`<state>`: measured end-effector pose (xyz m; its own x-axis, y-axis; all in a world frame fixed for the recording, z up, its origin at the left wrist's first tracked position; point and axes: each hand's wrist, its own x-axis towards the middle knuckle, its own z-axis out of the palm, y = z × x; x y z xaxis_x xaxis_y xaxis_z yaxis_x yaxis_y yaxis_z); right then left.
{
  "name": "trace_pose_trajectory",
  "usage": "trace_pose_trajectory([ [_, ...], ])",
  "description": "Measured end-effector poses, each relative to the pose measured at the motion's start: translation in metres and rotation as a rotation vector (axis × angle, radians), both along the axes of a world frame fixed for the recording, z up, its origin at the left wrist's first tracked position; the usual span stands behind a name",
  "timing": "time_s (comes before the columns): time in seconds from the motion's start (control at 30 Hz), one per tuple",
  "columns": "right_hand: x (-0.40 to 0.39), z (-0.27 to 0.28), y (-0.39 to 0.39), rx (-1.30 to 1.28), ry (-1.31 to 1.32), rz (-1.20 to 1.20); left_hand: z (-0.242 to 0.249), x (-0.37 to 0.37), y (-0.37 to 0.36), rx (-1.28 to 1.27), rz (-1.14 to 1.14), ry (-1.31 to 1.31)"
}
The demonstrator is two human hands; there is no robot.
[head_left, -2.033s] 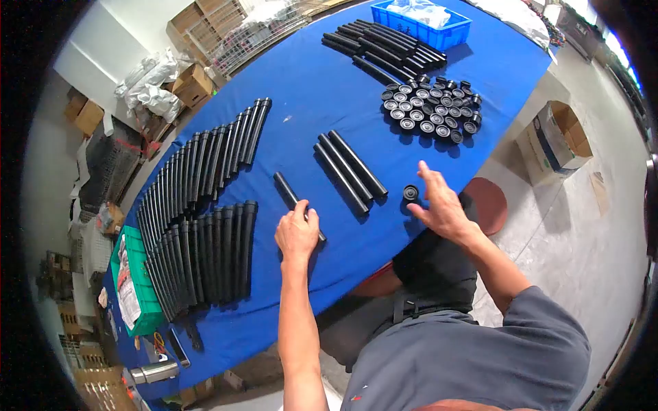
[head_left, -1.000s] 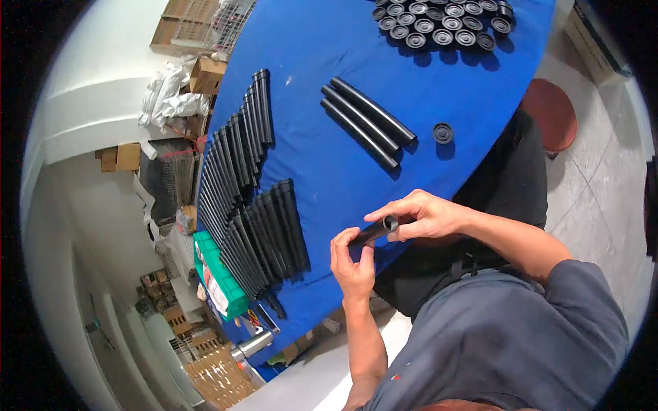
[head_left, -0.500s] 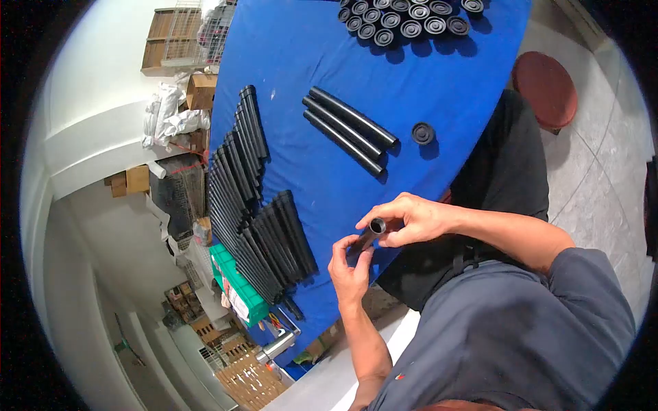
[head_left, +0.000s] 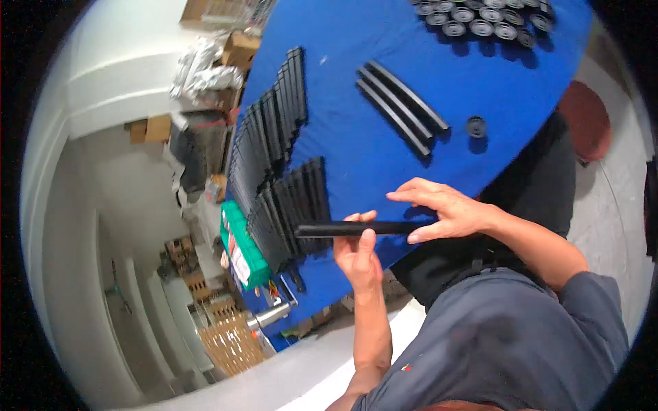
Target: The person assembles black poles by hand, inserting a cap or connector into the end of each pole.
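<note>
My left hand (head_left: 358, 255) is closed around a black tube (head_left: 319, 230), which lies nearly level across the view. Its left end sticks out past my fingers, over the near stack of tubes. At the tube's other end is my right hand (head_left: 449, 211), fingers apart, with the thumb just below that end. Beyond my hands, three black tubes (head_left: 404, 108) lie side by side on the blue cloth (head_left: 356, 185). To their right sits a single round black cap (head_left: 476, 127) with rings on it.
Many black tubes (head_left: 277, 116) are stacked along the table's left side. A green crate (head_left: 255, 264) stands at that edge, near a metallic cylinder (head_left: 269, 316). Ringed round black pieces (head_left: 482, 27) cluster at the far end. A red stool (head_left: 586, 123) is on the right.
The tube has swung from pointing up at the camera to lying crosswise. My right hand has opened and moved right, off the tube's end. The view has shifted.
</note>
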<state>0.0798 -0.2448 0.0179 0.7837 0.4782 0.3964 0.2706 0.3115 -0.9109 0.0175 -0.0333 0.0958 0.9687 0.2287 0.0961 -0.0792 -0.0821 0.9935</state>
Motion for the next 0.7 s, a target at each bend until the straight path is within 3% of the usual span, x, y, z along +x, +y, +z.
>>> trace_pose_trajectory([
  [0.1,0.003,0.004,-0.001,-0.032,-0.093,-0.010,-0.005,-0.003,0.000,-0.579,0.013,0.130],
  [0.2,0.005,0.008,-0.007,-0.149,0.052,0.137,-0.036,-0.012,0.008,-0.844,0.170,0.337],
  [0.33,0.001,-0.006,0.006,0.019,-0.119,-0.049,-0.049,-0.016,0.003,-0.967,0.127,0.435],
  [0.37,-0.001,-0.006,0.003,-0.004,-0.051,-0.025,-0.042,-0.019,-0.003,-0.831,0.159,0.524],
  [0.4,-0.001,-0.004,0.002,-0.026,0.019,-0.004,-0.036,-0.022,-0.001,-0.726,0.000,0.551],
  [0.47,0.000,-0.001,-0.002,-0.044,0.099,0.015,-0.021,-0.032,-0.002,-0.151,0.023,0.696],
  [0.53,0.000,0.002,-0.002,-0.034,0.121,0.020,-0.022,-0.034,-0.008,0.504,0.091,0.342],
  [0.57,0.000,-0.001,-0.001,-0.040,0.131,0.038,-0.019,-0.026,-0.005,0.977,-0.012,-0.078],
  [0.67,0.000,0.007,-0.007,-0.042,0.170,0.059,-0.009,0.004,-0.028,1.144,-0.005,-0.296],
  [0.7,0.000,0.005,-0.007,-0.044,0.190,0.095,-0.016,0.007,-0.023,1.080,-0.052,-0.215],
])
